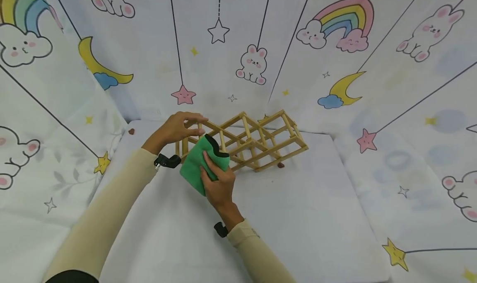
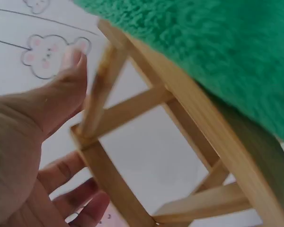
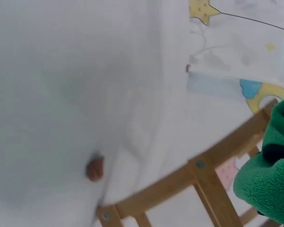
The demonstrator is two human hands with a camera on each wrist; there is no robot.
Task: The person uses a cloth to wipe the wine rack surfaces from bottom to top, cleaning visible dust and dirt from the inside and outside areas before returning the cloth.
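Note:
A folding wooden rack (image 1: 246, 142) of pale slats and dowels stretches in diamond-shaped sections across the back of the white table. My left hand (image 1: 177, 127) is at its left end. In the left wrist view, the thumb and fingers of that hand lie either side of a corner of the wooden rack (image 2: 118, 179). My right hand (image 1: 220, 183) grips a folded green fluffy cloth (image 1: 195, 167) with a dark edge, thumb and fingers on its near face. The cloth lies against the rack's left part and covers some slats. In the right wrist view only the green cloth (image 3: 270, 184) shows, not the hand.
Small reddish-brown pieces lie on the table (image 1: 298, 216), one brown piece (image 1: 280, 165) under the rack's right part and another brown piece (image 1: 131, 131) at the back left corner. A cartoon-printed backdrop (image 1: 290, 67) rises behind and at both sides.

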